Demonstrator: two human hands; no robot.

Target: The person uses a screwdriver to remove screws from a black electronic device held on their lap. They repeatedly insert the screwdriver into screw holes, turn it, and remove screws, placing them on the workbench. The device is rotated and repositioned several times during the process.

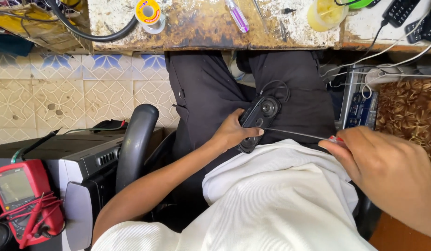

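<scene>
Below a scarred workbench (pixel 206 32), the person sits with a small black speaker unit (pixel 257 122) on the lap. Left hand (pixel 232 132) grips it; right hand (pixel 387 165) is closed round a thin screwdriver (pixel 299 135), tip at the casing. Casing looks unopened, so opening seems barely begun.

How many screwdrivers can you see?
2. One screwdriver is in the right hand, its tip at the black speaker that the left hand holds. A purple screwdriver lies on the workbench. Others may be hidden.
</scene>
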